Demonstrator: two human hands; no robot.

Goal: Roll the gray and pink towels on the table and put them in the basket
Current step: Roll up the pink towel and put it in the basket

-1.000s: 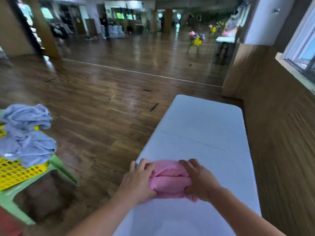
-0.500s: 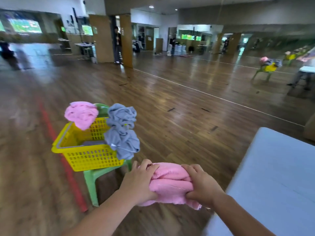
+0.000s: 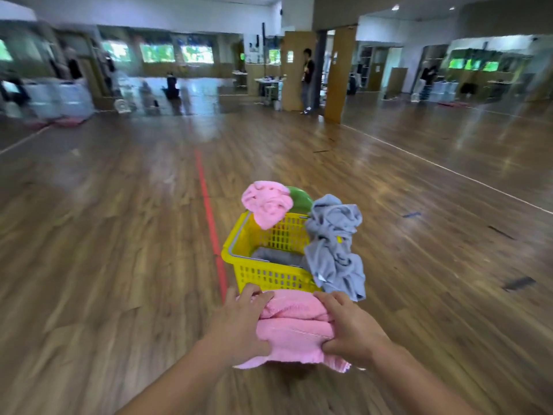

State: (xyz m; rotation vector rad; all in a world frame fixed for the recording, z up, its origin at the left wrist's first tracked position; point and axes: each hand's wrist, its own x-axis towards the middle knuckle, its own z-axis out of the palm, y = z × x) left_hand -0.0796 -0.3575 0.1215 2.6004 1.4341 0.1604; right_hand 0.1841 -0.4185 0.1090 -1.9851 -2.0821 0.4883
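No writing was legible. Left hand (image 3: pixel 239 324) and right hand (image 3: pixel 353 330) had fingers clamped on the rolled pink towel (image 3: pixel 294 327), held just before the yellow basket (image 3: pixel 269 272); basket's underside hidden.

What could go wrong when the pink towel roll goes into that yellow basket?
Three things, maybe. A loose edge hangs under the rolled pink towel held between the left hand and right hand, so it might unroll when let go. The gray towel draped over the yellow basket rim could get knocked off. So could the pink towel perched on the far rim.
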